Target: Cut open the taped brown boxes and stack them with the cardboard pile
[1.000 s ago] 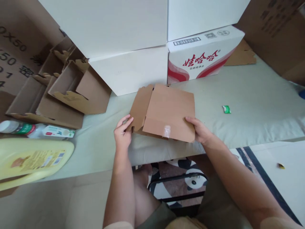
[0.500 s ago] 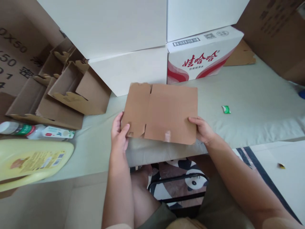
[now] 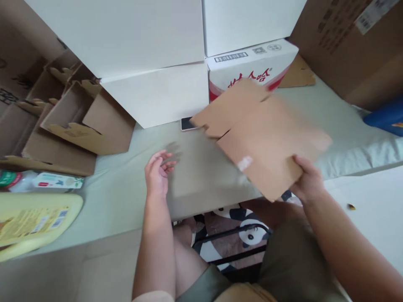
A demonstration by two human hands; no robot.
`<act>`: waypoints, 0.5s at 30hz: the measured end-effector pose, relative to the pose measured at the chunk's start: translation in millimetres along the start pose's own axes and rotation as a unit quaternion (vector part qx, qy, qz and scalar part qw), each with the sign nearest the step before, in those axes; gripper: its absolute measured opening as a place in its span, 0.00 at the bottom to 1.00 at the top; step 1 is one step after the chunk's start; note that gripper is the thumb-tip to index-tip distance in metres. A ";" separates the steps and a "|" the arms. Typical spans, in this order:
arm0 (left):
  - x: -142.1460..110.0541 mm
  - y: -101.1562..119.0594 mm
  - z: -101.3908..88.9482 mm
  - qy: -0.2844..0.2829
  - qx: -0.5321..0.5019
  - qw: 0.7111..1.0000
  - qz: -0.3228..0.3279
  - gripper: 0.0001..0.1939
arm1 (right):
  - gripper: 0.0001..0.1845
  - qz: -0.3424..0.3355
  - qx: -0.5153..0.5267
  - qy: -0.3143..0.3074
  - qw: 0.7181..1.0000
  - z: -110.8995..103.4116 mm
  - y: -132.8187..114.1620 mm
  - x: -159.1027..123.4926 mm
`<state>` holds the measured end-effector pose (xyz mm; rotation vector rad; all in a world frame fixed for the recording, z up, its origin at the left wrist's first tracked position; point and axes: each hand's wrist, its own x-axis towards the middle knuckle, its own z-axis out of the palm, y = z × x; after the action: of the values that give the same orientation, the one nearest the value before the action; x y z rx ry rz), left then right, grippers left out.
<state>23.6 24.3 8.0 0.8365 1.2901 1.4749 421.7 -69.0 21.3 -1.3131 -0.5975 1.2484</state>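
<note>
The right hand (image 3: 310, 180) has its grip closed on the near right edge of the cardboard (image 3: 252, 142), thumb on top. The cardboard slants over the right part of the desk (image 3: 116, 193), its far right side blurred, partly hiding the red-printed box (image 3: 244, 58). The left hand (image 3: 159, 174) is free over the desk, its grip loose, fingers half curled. A phone (image 3: 188, 123) lies farther off, beside the cardboard's left corner in view. Cartons (image 3: 108, 121) and a yellow jug (image 3: 40, 220) stand left.

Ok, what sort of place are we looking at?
Perhaps a household room doubling as storage, though I can't be certain: stacked plain white boxes and open-topped brown cardboard boxes fill a pale green cloth-covered surface.
</note>
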 end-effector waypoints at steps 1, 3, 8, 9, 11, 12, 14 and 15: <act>-1.5 0.6 2.5 -0.006 0.001 1.000 -0.003 0.18 | 0.25 -0.019 0.012 0.038 0.999 -11.7 -4.3 -6.4; -4.4 1.3 5.2 -0.018 0.007 1.000 -0.013 0.17 | 0.26 -0.064 0.025 0.144 0.987 -32.3 -14.8 -15.8; -9.5 1.3 5.7 -0.024 0.025 0.999 -0.022 0.16 | 0.15 -0.112 -0.005 0.330 0.937 -60.1 -57.4 2.3; -9.9 1.1 5.9 -0.024 0.027 0.999 -0.022 0.15 | 0.14 -0.125 -0.008 0.348 0.929 -61.0 -68.2 13.8; -9.8 0.3 7.0 -0.026 0.032 0.999 -0.021 0.14 | 0.15 -0.156 -0.018 0.379 0.912 -58.3 -89.9 40.6; -9.4 -0.3 7.8 -0.027 0.034 0.999 -0.021 0.14 | 0.16 -0.165 -0.027 0.382 0.909 -55.0 -99.7 53.7; -8.3 -1.5 9.3 -0.026 0.039 0.999 -0.019 0.13 | 0.17 -0.136 -0.058 0.316 0.937 -46.2 -113.8 73.9; -7.6 -2.0 9.8 -0.025 0.040 0.999 -0.017 0.12 | 0.16 -0.103 -0.073 0.257 0.958 -41.2 -117.1 79.2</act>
<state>35.4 20.1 8.7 0.8938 1.3273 1.3754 521.0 10.5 95.3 -1.5796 -0.4409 0.6622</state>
